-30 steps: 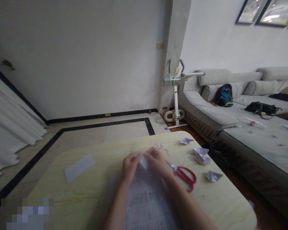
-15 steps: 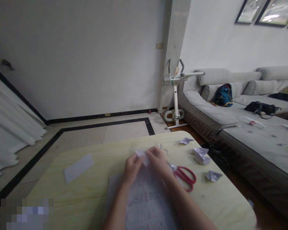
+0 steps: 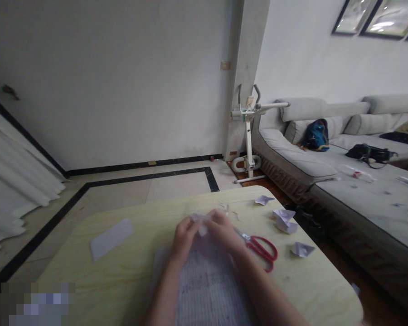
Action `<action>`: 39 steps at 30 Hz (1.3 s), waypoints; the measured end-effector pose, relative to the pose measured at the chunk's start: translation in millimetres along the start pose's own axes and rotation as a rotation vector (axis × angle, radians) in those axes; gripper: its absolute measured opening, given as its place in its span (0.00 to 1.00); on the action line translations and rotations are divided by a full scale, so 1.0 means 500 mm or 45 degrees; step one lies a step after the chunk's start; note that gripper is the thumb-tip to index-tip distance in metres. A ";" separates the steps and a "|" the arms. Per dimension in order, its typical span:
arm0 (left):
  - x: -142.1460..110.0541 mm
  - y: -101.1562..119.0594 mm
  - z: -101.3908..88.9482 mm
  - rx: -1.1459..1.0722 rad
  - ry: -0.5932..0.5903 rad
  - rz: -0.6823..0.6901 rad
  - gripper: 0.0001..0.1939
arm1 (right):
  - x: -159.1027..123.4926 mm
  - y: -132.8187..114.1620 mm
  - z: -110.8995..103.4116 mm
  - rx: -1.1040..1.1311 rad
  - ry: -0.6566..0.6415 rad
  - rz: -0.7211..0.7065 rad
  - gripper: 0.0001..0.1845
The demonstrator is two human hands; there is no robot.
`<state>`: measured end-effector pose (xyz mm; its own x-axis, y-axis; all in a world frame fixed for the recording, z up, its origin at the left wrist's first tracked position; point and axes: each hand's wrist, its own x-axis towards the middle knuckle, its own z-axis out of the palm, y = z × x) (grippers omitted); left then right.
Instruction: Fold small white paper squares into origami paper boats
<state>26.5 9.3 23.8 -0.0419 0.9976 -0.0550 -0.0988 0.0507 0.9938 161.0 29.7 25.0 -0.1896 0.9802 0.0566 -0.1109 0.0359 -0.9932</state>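
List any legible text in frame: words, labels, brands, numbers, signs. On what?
None readable.
Lined sheet: dark marks, possibly writing, too blurred to read.
Exercise machine: any label is too small to read.
Held paper: no text seen, blurred.
Scissors: no lettering seen.

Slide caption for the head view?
Left hand and right hand hold a small white paper; red-handled scissors lie to their right on the table.

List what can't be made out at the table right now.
All in the head view:
Small white paper: folds blurred, partly hidden by the left hand and right hand.
Scissors: blade tips hidden behind the right hand.
Lined sheet: writing too blurred to read.
Table: near edge cut off by the picture's bottom edge.
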 end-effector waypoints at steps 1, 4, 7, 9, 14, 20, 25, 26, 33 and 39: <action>0.000 -0.001 0.000 0.012 -0.008 0.009 0.14 | 0.001 0.002 0.000 0.025 -0.001 0.003 0.09; 0.002 -0.004 0.000 0.075 -0.012 0.035 0.13 | 0.006 0.009 0.000 0.057 0.000 0.003 0.10; 0.004 -0.008 0.003 0.104 0.011 0.072 0.14 | 0.011 0.017 0.000 0.050 0.040 0.012 0.09; 0.004 -0.008 0.004 0.105 0.059 0.120 0.14 | 0.013 0.019 0.000 -0.007 0.056 0.000 0.08; 0.003 -0.005 0.002 0.148 0.162 0.160 0.13 | 0.009 0.013 -0.001 -0.214 0.023 -0.014 0.07; 0.002 -0.002 -0.001 0.194 0.240 0.141 0.14 | 0.000 -0.003 0.003 -0.410 -0.001 -0.045 0.07; 0.006 0.001 -0.004 0.179 0.339 0.123 0.14 | -0.008 -0.009 0.011 -0.570 -0.071 -0.095 0.12; 0.006 0.001 -0.004 0.172 0.342 0.123 0.14 | -0.009 -0.008 0.012 -0.606 -0.074 -0.106 0.12; 0.005 -0.002 -0.002 0.285 0.317 0.166 0.13 | -0.007 0.007 0.009 -0.771 -0.010 -0.207 0.12; 0.009 -0.002 -0.007 0.264 0.387 0.166 0.14 | -0.011 0.014 0.014 -0.676 0.037 -0.298 0.05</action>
<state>23.2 13.6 22.3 -0.3366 0.9384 0.0782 0.1288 -0.0364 0.9910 154.5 23.4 18.4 -0.1912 0.9392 0.2853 0.3594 0.3375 -0.8700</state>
